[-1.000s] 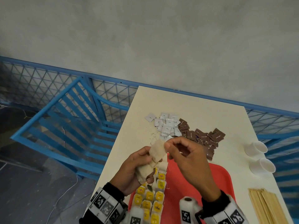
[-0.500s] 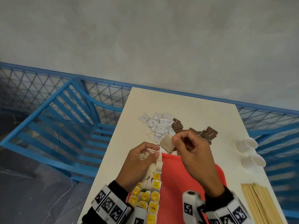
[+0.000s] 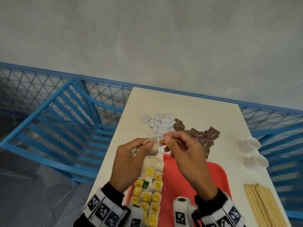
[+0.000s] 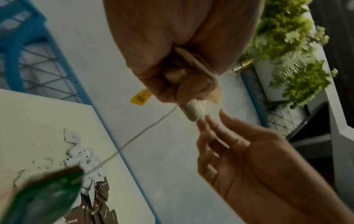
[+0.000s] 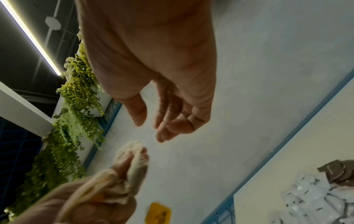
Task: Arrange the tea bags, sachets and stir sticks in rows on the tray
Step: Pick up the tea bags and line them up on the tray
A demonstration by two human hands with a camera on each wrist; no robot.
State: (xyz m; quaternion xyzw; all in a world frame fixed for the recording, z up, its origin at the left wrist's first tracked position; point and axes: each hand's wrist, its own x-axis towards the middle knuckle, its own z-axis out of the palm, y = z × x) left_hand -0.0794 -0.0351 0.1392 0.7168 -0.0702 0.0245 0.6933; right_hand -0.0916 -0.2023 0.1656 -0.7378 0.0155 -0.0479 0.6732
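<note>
left hand [image 3: 131, 159]: fingers curled round spare tea bags [image 3: 151, 147], kept ready | right hand [image 3: 183, 149]: relaxed, empty, just beside them, reaching for one | tray [image 3: 188, 179]: rows beneath my fingers

Both hands bare. Left hand [image 3: 129, 161] and right hand [image 3: 188, 154]: black sleeve cuffs [image 3: 114, 190] at each wrist. Behind the cuffs, white wrist bands [image 3: 101, 208] printed with black square fiducial markers. White cylindrical camera housing [image 3: 181, 208] on each band, dark cap on top, marker on its face.
</note>
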